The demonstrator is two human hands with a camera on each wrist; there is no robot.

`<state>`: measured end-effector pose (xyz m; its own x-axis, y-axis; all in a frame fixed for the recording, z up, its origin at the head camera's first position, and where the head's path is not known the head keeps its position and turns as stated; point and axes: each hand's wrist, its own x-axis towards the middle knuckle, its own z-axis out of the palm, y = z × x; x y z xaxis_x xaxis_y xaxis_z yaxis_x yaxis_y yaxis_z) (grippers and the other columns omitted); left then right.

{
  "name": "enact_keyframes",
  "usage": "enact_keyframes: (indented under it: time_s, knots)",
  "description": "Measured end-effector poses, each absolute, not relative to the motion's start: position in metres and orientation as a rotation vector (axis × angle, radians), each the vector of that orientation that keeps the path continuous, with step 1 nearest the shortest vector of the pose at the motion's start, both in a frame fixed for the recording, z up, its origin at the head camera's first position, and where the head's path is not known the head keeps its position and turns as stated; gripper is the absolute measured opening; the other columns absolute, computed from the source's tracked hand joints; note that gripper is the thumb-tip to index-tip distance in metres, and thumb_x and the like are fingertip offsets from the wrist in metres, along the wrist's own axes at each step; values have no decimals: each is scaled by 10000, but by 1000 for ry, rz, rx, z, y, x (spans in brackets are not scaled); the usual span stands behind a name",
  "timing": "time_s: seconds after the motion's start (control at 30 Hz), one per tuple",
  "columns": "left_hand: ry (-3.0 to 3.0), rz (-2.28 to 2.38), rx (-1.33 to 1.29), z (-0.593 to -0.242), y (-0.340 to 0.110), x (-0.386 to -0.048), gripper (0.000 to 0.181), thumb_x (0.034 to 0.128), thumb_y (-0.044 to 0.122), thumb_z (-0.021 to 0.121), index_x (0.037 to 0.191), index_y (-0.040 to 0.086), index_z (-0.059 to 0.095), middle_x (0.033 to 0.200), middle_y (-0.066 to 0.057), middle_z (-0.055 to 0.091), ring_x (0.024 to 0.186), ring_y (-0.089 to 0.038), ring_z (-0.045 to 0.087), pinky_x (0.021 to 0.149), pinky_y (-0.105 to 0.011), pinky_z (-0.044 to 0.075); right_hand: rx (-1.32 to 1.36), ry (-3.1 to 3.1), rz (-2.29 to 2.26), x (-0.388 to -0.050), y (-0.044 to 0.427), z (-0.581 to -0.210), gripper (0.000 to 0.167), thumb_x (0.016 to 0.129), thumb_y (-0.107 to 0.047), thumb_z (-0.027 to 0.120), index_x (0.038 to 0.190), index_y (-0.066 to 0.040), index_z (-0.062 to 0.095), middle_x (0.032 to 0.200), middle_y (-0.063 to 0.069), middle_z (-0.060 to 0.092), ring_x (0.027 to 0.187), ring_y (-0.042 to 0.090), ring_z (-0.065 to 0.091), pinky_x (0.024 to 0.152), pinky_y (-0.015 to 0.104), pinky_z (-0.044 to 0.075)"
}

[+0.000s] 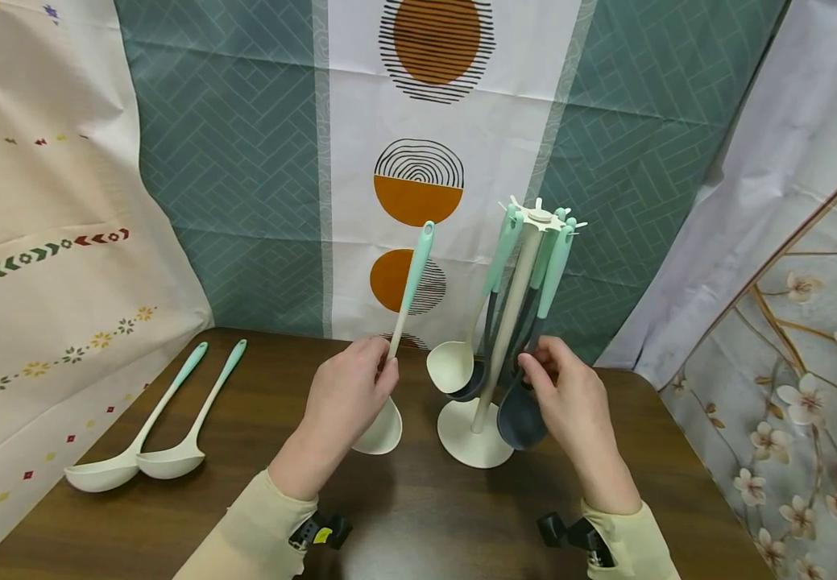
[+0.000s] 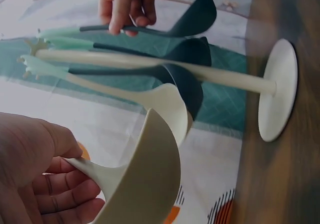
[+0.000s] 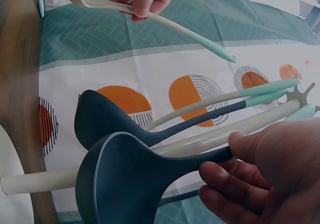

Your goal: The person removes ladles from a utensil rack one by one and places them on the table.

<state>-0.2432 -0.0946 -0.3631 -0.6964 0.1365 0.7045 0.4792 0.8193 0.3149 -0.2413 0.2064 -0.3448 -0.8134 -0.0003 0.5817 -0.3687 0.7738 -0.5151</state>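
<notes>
Grips cream ladle (image 1: 382, 433) in left hand (image 1: 345, 387), bowl down, left of utensil stand (image 1: 457, 441); with right hand (image 1: 573, 399), pinches dark ladle (image 1: 522, 420) by its shaft, beside stand's post (image 1: 511, 318). Has two pale ladles (image 1: 105, 474) lying farther left on table (image 1: 266, 387), patterned cloth (image 1: 229, 161) behind.

"What did the head view hide?"

"The left hand (image 1: 351, 391) covered the middle of one cream ladle with a mint handle (image 1: 415, 278)."

"And the right wrist view?"

"Its edge cut off the round cream stand base (image 3: 11, 204), and the right hand (image 3: 272, 169) hid some of the slate-blue, round-bowled ladle (image 3: 132, 184)."
</notes>
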Motion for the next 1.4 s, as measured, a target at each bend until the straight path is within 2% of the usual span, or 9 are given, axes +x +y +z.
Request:
enact_keyframes:
  time_s: [0.2,0.7,1.07,1.4]
  knots:
    - [-2335,-600,-412,-369,-111,-243,140,971,56,749,866,95,666,761,6,570,591,-181,507,534,-356,469,269,-2409,859,-241,206,-345,119,1081,-174,745,1146,-90,692,917,65,763,846,254,764,787,495,561]
    - [-2409,-537,-359,-380,-140,-244,95,953,33,770,899,71,702,701,10,537,551,-176,480,498,-369,456,265,-2408,854,-241,206,-346,114,1080,-172,746,1132,-90,686,892,55,750,835,247,756,768,476,555]
    - [-2477,-462,-301,-392,-169,-251,110,938,38,771,874,55,683,698,-26,569,562,-254,566,502,-451,500,275,-2382,845,-242,207,-346,110,1077,-167,751,1121,-89,688,868,45,747,815,243,752,745,465,549]
    - [-2519,-421,-238,-399,-187,-255,136,937,30,750,841,44,655,682,-42,561,553,-287,568,504,-479,501,280,-2394,849,-242,207,-346,116,1077,-167,751,1127,-85,686,875,50,744,811,239,745,741,460,546]
